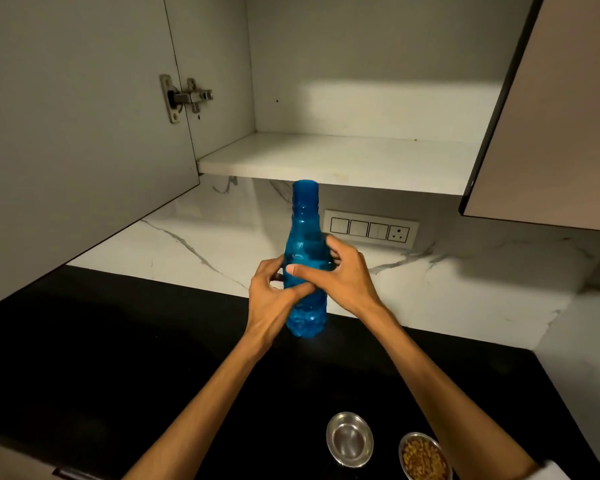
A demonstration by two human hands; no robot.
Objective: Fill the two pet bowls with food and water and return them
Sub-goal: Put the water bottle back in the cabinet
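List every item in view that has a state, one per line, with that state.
Blue bottle: upright, capped, held over the black counter.
Left hand: wrapped around the bottle's middle.
Right hand: gripping the bottle's middle.
Left steel bowl: no food in it; water cannot be told.
Right steel bowl: filled with brown pet food.
Cabinet door: swung open.
Cabinet shelf: bare.

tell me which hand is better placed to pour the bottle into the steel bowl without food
Right, probably. The right hand wraps the blue bottle higher up, and the empty bowl lies on that side. The left hand only steadies it lower down.
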